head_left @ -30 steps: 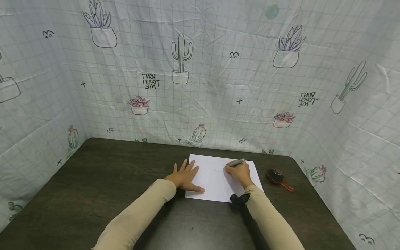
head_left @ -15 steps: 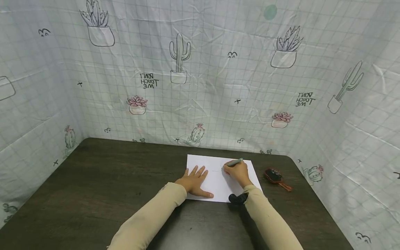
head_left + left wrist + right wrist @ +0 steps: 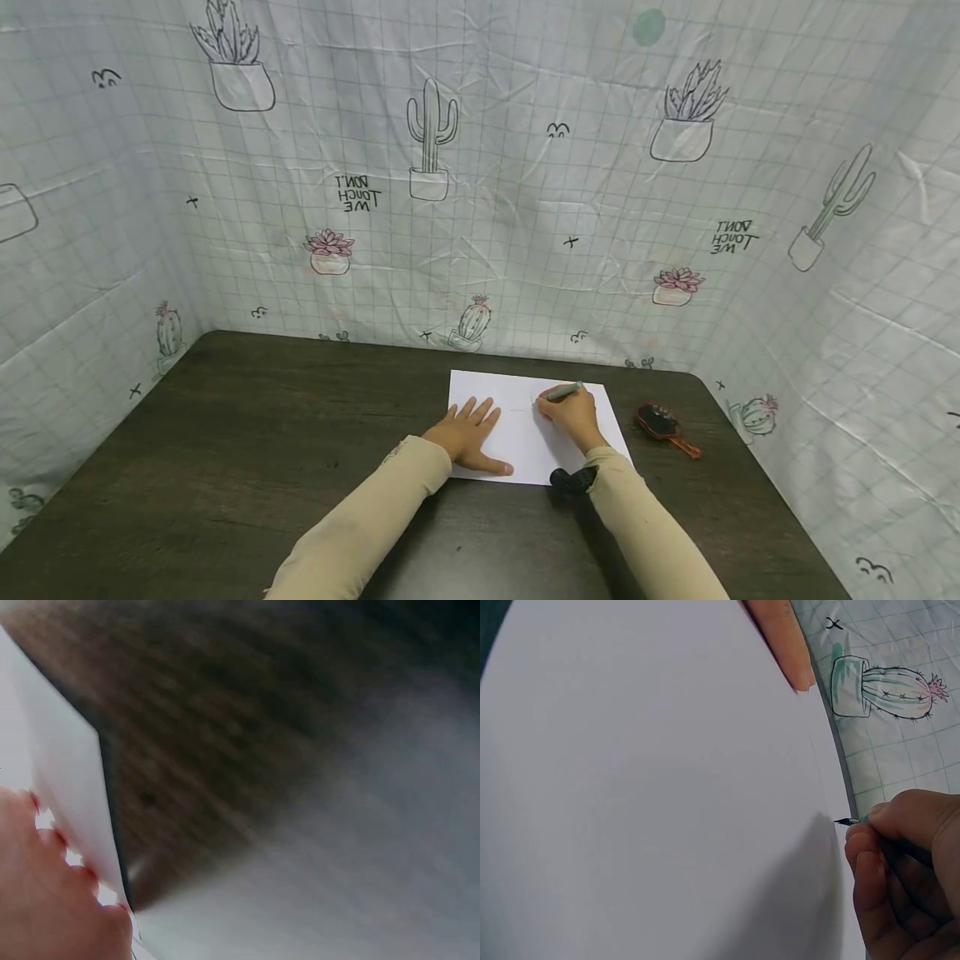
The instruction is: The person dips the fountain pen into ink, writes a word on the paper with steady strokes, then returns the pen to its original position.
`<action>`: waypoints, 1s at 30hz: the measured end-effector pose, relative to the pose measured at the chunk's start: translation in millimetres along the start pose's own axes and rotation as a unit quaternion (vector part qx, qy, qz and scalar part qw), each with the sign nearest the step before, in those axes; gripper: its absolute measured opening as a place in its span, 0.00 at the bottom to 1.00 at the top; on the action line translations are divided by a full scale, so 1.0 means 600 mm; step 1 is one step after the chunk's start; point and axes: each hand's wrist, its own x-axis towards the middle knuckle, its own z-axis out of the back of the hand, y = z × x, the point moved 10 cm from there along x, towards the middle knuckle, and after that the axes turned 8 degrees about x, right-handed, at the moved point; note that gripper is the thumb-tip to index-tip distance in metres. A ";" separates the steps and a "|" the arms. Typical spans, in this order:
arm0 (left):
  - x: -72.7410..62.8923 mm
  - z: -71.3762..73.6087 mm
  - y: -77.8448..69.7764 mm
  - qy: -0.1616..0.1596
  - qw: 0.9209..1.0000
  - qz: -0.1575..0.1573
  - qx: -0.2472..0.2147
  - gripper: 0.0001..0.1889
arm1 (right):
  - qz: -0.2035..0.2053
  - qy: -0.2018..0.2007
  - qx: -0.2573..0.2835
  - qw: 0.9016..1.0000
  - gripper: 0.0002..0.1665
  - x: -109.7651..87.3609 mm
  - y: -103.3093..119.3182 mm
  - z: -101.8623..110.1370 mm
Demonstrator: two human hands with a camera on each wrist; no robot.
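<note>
A white sheet of paper [image 3: 517, 450] lies on the dark table. My left hand [image 3: 468, 437] rests spread on its left side, fingers straight; the left wrist view shows the fingers [image 3: 52, 862] at the sheet's edge. My right hand [image 3: 573, 417] is over the upper right of the sheet and pinches a grey-green pen [image 3: 562, 390]. In the right wrist view the dark pen tip [image 3: 844, 821] is at the paper, at the end of a thin faint line [image 3: 816, 761]. The rest of the pen is mostly hidden there by the right hand's fingers.
A hairbrush [image 3: 663, 423] with a reddish-brown handle lies on the table [image 3: 300, 417] to the right of the paper. A black device [image 3: 572, 481] is strapped at my right wrist. White fabric [image 3: 510, 208] printed with cacti hangs behind the table and along both sides.
My left hand has slid right and slightly nearer, further onto the paper, then stayed there. The right hand keeps its pinch on the pen with barely any movement. The head view has shifted slightly.
</note>
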 end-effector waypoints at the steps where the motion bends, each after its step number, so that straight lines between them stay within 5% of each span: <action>1: 0.000 0.000 0.000 0.000 1.000 0.000 0.000 0.54 | -0.001 0.000 0.000 1.000 0.04 -0.001 -0.001 0.000; 30: -0.007 0.007 -0.003 0.009 1.000 0.004 -0.019 0.54 | 0.026 0.042 0.031 0.998 0.03 -0.057 0.019 -0.003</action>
